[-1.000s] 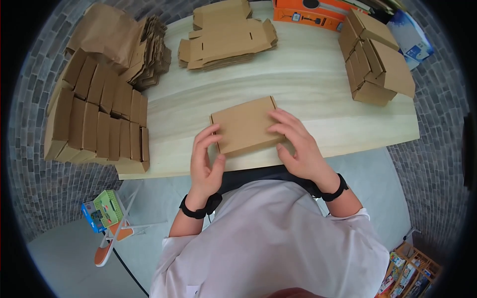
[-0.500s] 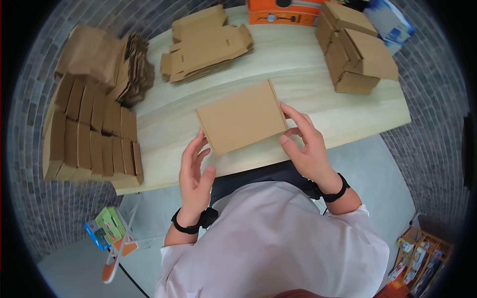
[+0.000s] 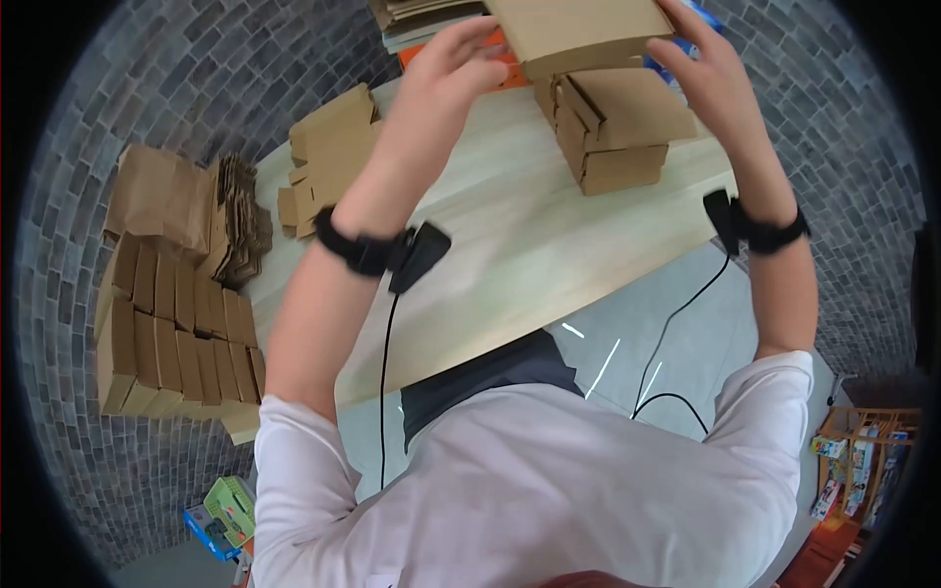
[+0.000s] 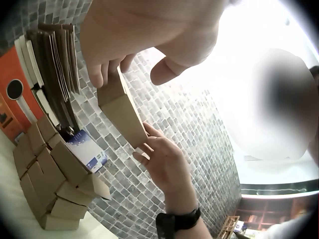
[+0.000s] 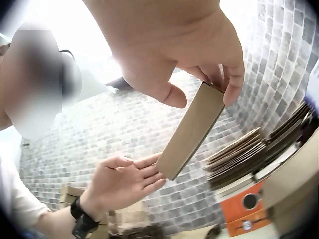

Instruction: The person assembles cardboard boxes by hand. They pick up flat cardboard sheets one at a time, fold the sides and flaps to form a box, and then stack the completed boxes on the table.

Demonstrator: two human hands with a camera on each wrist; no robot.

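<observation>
A closed, flat brown cardboard box (image 3: 593,29) is held up at the top of the head view, overlapping the stacked boxes at the back right. My left hand (image 3: 441,103) holds its left end by the fingers, thumb apart from it. At the opposite end, the fingers of my right hand (image 3: 720,93) bend over the edge, the thumb away from the box. Both wrist views show the cardboard box (image 5: 192,132) aloft between the two hands, with the brick-patterned wall behind it.
Small cardboard boxes (image 3: 627,157) are stacked at the table's back right, near an orange box (image 5: 234,216) and a blue-and-white package (image 4: 89,149). Rows of brown boxes (image 3: 181,358) line the left side. Unfolded cardboard (image 3: 333,147) lies on the pale table (image 3: 470,265) behind the left forearm.
Both hands have lifted the box from the table in front of the body, carrying it up and forward to the right. The head view has turned rightward.
</observation>
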